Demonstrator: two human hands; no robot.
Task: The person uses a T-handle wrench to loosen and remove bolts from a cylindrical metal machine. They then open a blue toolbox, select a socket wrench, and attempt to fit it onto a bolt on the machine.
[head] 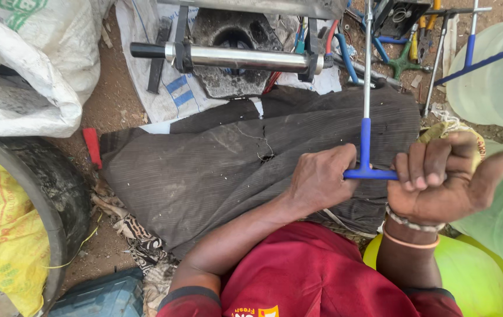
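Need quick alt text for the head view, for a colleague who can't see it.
Both hands grip the blue crossbar of a T-handle wrench, left hand and right hand at either end, its steel shaft reaching up to a metal cylinder. A dark cloth lies beneath.

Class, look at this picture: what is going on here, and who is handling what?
A person in a red shirt sits on the ground and grips the blue crossbar of a T-handle wrench with both hands. The left hand closes on one end and the right hand on the other. The steel shaft runs away from the person toward a metal cylinder lying on a sack. More blue-handled tools lie at the upper right, and a tyre sits at the left.
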